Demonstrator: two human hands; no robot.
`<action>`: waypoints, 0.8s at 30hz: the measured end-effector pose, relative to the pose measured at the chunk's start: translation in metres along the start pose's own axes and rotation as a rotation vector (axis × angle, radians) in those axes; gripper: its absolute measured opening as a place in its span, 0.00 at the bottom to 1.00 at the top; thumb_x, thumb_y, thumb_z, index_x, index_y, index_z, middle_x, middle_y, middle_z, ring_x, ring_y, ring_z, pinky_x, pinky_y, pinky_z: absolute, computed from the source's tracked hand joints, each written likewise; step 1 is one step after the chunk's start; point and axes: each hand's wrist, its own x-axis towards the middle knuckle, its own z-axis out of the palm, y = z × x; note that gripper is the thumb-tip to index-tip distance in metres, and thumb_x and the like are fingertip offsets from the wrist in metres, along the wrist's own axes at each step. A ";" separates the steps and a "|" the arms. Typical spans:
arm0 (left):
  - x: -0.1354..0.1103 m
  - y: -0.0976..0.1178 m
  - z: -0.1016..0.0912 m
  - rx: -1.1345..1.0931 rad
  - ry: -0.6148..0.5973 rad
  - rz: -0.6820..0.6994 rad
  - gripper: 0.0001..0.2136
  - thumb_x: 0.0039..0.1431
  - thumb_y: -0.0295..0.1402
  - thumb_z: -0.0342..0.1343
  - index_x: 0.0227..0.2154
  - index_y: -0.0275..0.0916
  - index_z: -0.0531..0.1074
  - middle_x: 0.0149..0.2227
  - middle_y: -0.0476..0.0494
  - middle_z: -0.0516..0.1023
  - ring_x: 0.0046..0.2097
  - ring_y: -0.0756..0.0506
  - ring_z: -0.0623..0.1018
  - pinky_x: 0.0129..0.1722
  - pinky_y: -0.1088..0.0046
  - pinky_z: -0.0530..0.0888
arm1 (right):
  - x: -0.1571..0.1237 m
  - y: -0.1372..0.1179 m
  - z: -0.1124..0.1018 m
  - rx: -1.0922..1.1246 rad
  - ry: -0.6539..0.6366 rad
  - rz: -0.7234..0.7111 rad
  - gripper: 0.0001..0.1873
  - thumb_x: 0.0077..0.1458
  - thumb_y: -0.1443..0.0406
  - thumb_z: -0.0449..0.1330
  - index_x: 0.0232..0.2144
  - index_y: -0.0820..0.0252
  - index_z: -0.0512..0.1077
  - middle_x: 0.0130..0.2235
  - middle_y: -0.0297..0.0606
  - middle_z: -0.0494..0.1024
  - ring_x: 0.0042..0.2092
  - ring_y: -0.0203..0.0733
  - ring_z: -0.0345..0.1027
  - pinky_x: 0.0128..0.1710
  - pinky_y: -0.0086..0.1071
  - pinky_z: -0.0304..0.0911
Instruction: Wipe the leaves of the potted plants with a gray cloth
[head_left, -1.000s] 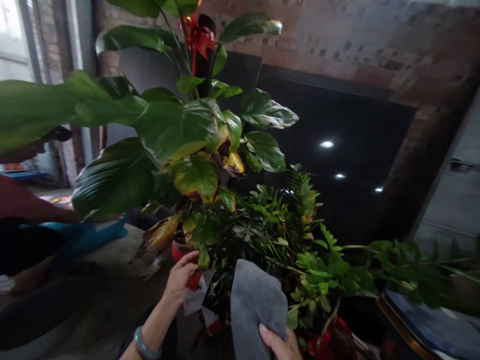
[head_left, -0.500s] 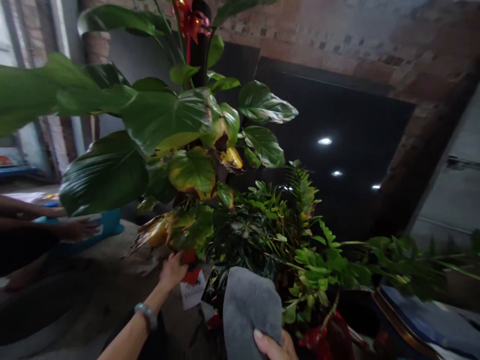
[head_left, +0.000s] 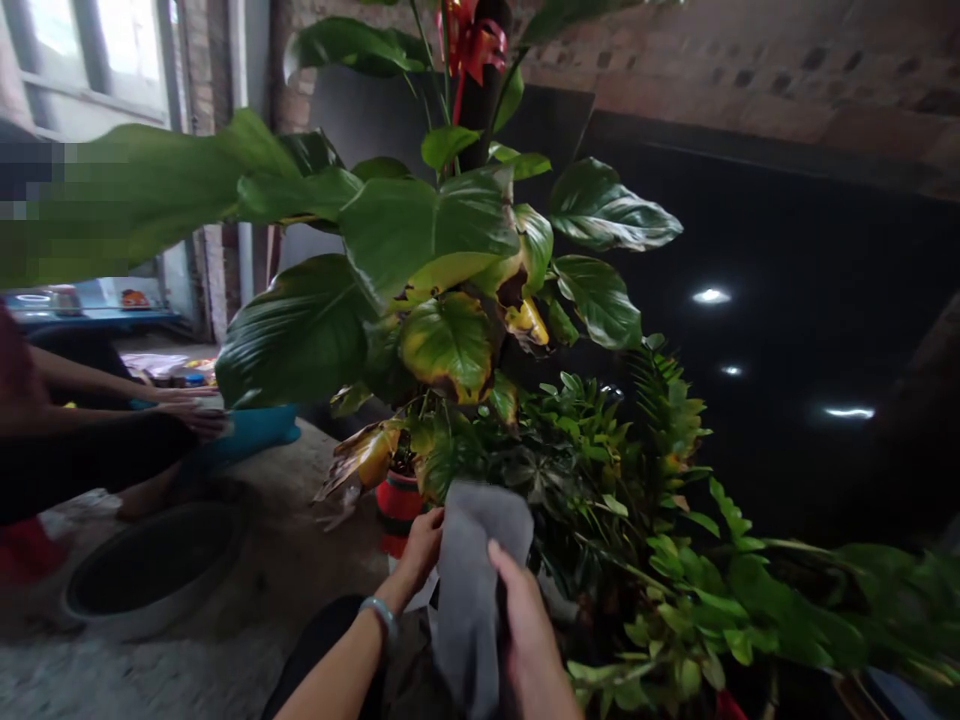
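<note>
A grey cloth hangs between both my hands at the bottom middle. My right hand is closed on its right side, thumb over the front. My left hand, with a bracelet on the wrist, grips the cloth's upper left edge, just right of a red pot. That pot holds a tall plant with big green leaves, some yellowed with brown edges. A red ribbon is tied to the plant's dark pole at the top.
Smaller bushy green plants fill the right and lower right. Another person's arms reach over a blue basin at the left. A dark round basin sits on the concrete floor at lower left. Behind is a dark glossy panel.
My left hand left the red pot and tag and took the cloth's upper edge. My right hand rose with the cloth. The view shifted so the plants sit further right.
</note>
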 end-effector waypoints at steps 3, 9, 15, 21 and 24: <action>0.006 -0.001 0.002 0.101 0.116 0.058 0.13 0.31 0.40 0.60 0.09 0.38 0.64 0.13 0.55 0.60 0.25 0.50 0.63 0.26 0.75 0.59 | -0.024 0.005 -0.032 -0.114 0.106 -0.055 0.24 0.22 0.54 0.71 0.24 0.63 0.76 0.29 0.40 0.81 0.41 0.55 0.72 0.42 0.40 0.66; 0.001 0.003 0.008 0.055 0.116 0.028 0.17 0.31 0.48 0.58 0.09 0.39 0.61 0.12 0.57 0.55 0.19 0.53 0.58 0.21 0.76 0.55 | -0.015 -0.069 -0.007 0.135 0.194 -0.284 0.39 0.28 0.51 0.67 0.46 0.58 0.70 0.35 0.35 0.81 0.42 0.50 0.72 0.39 0.39 0.68; -0.014 0.010 0.009 -0.068 0.105 -0.027 0.19 0.29 0.51 0.56 0.10 0.40 0.61 0.11 0.56 0.59 0.19 0.52 0.61 0.21 0.75 0.62 | 0.018 -0.013 0.023 -0.120 0.042 -0.155 0.20 0.20 0.61 0.69 0.23 0.63 0.75 0.24 0.41 0.79 0.32 0.52 0.73 0.33 0.40 0.66; -0.016 0.013 0.009 -0.077 0.085 -0.040 0.18 0.30 0.45 0.61 0.08 0.38 0.61 0.11 0.55 0.60 0.20 0.52 0.61 0.21 0.75 0.61 | -0.026 -0.023 -0.018 -0.191 0.052 -0.159 0.27 0.21 0.55 0.71 0.28 0.60 0.73 0.27 0.37 0.80 0.35 0.52 0.73 0.37 0.40 0.66; -0.012 0.012 0.010 -0.048 0.100 -0.057 0.17 0.34 0.43 0.62 0.09 0.37 0.63 0.11 0.55 0.61 0.19 0.53 0.62 0.20 0.76 0.60 | -0.009 -0.055 0.015 -0.179 -0.012 -0.349 0.28 0.26 0.53 0.69 0.32 0.60 0.73 0.31 0.37 0.80 0.37 0.50 0.72 0.37 0.38 0.66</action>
